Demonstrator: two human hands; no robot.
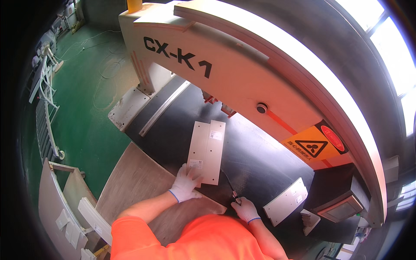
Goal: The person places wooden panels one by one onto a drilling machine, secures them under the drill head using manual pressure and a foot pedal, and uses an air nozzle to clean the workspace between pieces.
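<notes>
1. Head view: two pale boards, left board (pixel 197 141) and right board (pixel 214 151), lie lengthwise against each other on the black desk (pixel 255 162), under the machine housing (pixel 242 82). Each has small dark holes and a white label.
2. Left hand (pixel 186 185), white glove: fingers loosely spread, laid on the near end of the left board. Can't tell if any fingertip goes under the edge.
3. Right hand (pixel 247 211), same glove type: fingers closed around a small dark tool (pixel 235 196), its end pointing toward the boards. Thin dark line runs from it toward the right board's near end.
4. Right of that hand, well apart from the pair: third pale board (pixel 286 202), labelled, flat on desk. Small stepped piece (pixel 309 221) near it, beside the boxed screen (pixel 341 210).
5. Brown wooden panel (pixel 134 182) at the desk's near-left edge.
</notes>
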